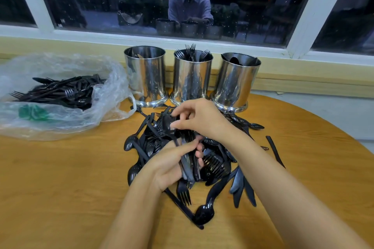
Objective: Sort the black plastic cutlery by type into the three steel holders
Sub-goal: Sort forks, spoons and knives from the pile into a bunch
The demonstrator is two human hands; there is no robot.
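Observation:
A heap of black plastic cutlery lies on the round wooden table. Behind it stand three steel holders: the left holder shows a knife or two inside, the middle holder has forks standing up, the right holder has spoons. Over the heap, my left hand grips a bundle of black cutlery handles. Just above it, my right hand pinches the head of a black spoon, whose handle runs down toward the bundle.
A clear plastic bag holding more black cutlery lies at the left of the table. A lone black knife rests to the right of the heap. A window sill and dark window run behind the holders.

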